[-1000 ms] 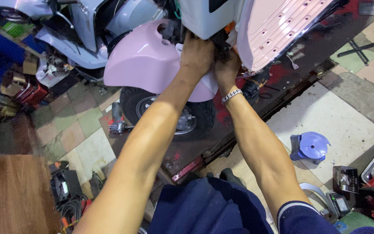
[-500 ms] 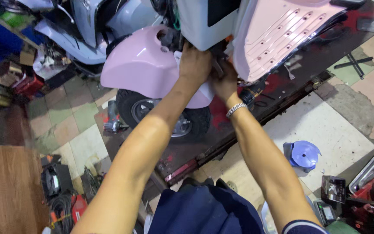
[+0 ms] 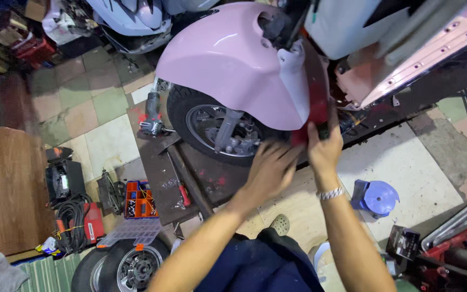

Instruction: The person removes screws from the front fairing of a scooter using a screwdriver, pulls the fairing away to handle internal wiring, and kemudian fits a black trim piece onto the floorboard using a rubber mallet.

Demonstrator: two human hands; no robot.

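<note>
Fingers of your right hand (image 3: 324,147) clench the red panel (image 3: 310,116) under the pink fender (image 3: 233,65); your left hand (image 3: 268,170) hangs released just beside it.

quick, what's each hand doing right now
Left hand: open, fingers spread, touching the lower rear edge of the pink fender.
Right hand: closed around the red part behind the fender.

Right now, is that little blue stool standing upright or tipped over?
Upright: the blue stool rests on the tiled floor with its round seat facing up, beside the person's right arm.
</note>
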